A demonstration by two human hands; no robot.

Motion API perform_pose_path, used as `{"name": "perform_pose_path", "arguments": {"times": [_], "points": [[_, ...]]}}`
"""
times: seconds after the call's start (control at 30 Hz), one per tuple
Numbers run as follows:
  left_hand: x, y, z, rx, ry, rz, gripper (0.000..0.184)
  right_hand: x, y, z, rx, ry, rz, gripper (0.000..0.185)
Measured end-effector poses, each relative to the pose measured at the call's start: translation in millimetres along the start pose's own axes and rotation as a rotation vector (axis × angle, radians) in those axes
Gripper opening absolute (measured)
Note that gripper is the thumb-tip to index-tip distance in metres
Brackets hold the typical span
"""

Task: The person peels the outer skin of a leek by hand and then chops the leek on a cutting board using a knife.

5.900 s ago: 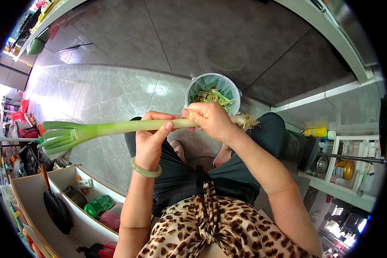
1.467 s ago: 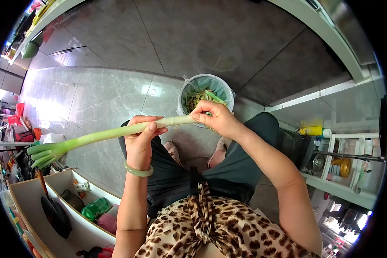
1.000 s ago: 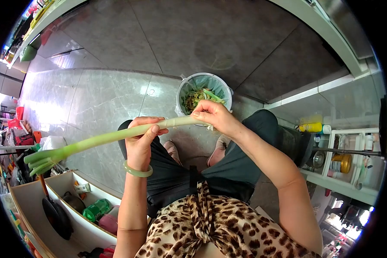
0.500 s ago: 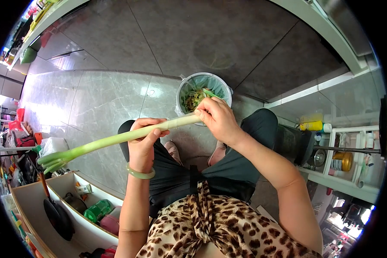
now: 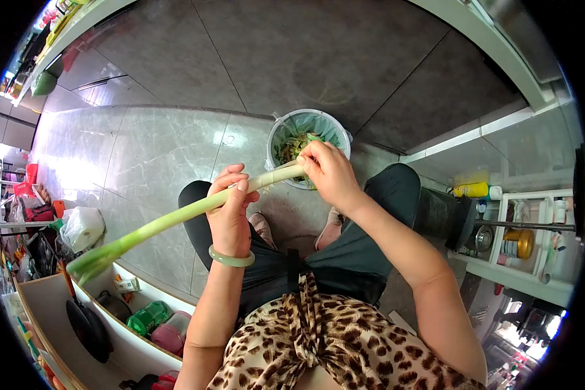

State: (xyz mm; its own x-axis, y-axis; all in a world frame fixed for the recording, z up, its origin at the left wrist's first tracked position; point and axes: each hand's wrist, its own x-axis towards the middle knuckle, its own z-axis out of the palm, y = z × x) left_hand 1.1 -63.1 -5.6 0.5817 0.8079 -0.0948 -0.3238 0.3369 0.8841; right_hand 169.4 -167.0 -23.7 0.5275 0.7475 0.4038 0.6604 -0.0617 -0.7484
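One leek (image 5: 169, 221) has tilted steeper in two hands (image 5: 231, 218) (image 5: 333, 179).

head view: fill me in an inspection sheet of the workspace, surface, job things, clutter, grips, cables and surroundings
Surface: grey tiled floor, glossy, with light reflections.
Job's things: leek, held aslant, green leaves toward the person's left; lined bin in front of the feet, with plant scraps inside.
Clutter: divided box with a black pan and green bottle; white plastic bag nearby.
Grips: left grip around the leek's middle; right grip at its pale end.
Cables: nothing seen.
Surroundings: dark cabinet fronts ahead; yellow bottle at the right.
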Motion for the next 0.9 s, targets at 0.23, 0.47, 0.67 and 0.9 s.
{"name": "perform_pose_path", "arguments": {"times": [0.23,0.47,0.67,0.9], "points": [[-1,-1,-1,0.207,-0.094,0.169,0.021,4,4,-2,0.138,-0.156,0.247,0.015],[-5,1,5,0.156,0.0,0.116,0.028,8,15,0,-0.328,0.23,-0.263,0.014],[-6,-3,2,0.123,0.037,0.11,0.015,10,36,1,-0.446,0.327,-0.219,0.016],[-8,-13,3,0.21,0.051,0.157,0.015,13,70,22,-0.559,0.338,-0.063,0.016]]}}
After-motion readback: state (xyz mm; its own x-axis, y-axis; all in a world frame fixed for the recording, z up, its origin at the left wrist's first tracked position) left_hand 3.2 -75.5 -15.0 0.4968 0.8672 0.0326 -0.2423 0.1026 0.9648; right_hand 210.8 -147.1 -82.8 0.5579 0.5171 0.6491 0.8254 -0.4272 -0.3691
